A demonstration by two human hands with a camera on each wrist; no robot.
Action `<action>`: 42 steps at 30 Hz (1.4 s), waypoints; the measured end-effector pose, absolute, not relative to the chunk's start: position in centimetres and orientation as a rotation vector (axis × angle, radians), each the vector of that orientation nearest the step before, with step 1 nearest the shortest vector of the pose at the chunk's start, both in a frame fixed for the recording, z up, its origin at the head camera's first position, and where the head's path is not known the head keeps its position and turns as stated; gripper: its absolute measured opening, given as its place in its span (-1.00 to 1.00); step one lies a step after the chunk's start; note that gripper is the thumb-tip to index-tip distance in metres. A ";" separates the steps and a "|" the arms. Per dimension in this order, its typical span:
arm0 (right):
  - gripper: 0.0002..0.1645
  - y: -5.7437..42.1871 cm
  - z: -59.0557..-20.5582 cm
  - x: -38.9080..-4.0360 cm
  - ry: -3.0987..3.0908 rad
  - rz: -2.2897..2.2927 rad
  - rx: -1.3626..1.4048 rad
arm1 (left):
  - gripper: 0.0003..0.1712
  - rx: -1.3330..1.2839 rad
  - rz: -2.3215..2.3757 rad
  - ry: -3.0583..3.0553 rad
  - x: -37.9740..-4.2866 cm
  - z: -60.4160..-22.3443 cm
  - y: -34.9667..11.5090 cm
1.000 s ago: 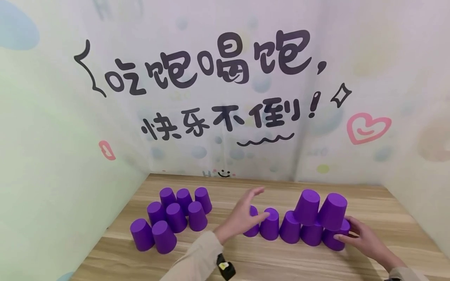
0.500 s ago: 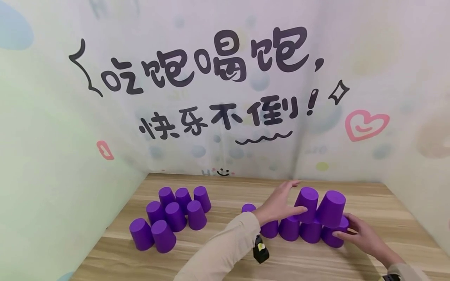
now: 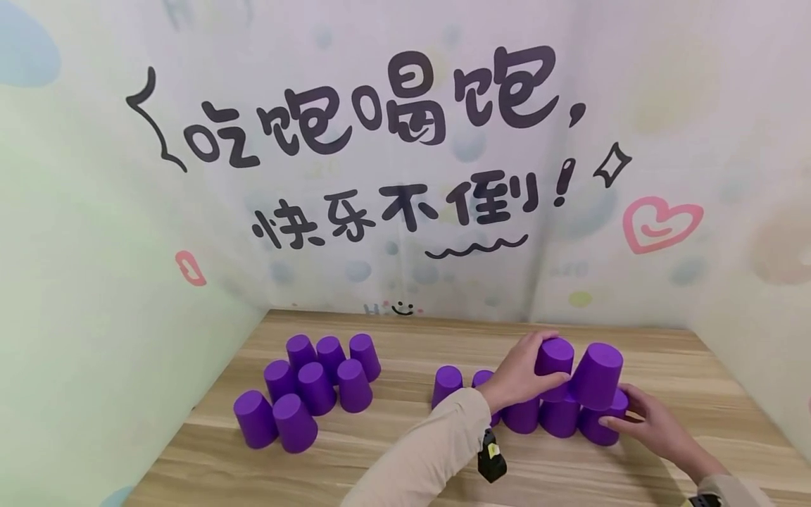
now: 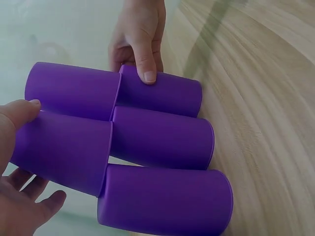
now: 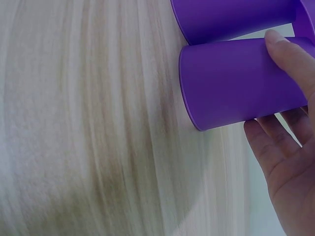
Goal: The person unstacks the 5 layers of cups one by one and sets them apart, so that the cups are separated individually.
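At the left of your worktop point(image 3: 380, 436), eight purple cups point(image 3: 317, 389) are standing upside down in a loose cluster: two near, three in the middle, three far. Well apart to their right, five more are standing bottom-up in a row. The first cup point(image 3: 447, 384) is forming the left end; the second cup point(image 3: 484, 378) is partly hiding behind your beige left sleeve point(image 3: 424, 447), with a black wrist device point(image 3: 491, 461) hanging below. Your left hand point(image 3: 518, 372) is clasping the upper left cup point(image 3: 555, 355), thumb lying on its near side and fingers on its far side. That cup is resting across the third cup point(image 3: 522, 418) and the fourth cup point(image 3: 559, 418). Just right of it, the upper right cup point(image 3: 597, 377) is resting across the fourth and the fifth cup point(image 3: 598, 427). At the row's right end, your right hand point(image 3: 655, 426) is gripping the fifth cup, thumb pressing its near side, fingers holding it from the right.
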State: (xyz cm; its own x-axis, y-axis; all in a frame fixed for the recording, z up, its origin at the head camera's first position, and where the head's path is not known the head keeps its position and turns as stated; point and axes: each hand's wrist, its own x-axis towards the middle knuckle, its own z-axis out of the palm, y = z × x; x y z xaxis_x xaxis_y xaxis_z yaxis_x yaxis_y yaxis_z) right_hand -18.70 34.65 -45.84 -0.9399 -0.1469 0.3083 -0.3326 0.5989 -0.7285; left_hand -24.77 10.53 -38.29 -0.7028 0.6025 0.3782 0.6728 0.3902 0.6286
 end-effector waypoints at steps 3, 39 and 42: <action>-0.40 34.6 -45.8 -18.6 -2.609 1.255 0.390 | -0.33 -1.167 -1.232 -2.519 -24.8 -38.6 10.5; -0.38 34.8 -46.0 -18.5 -2.599 1.272 0.388 | -0.34 -1.143 -1.379 -2.419 -24.7 -34.2 -3.7; -0.39 34.7 -46.0 -18.5 -2.592 1.266 0.395 | -0.35 -1.106 -1.379 -2.483 -24.2 -34.4 -5.9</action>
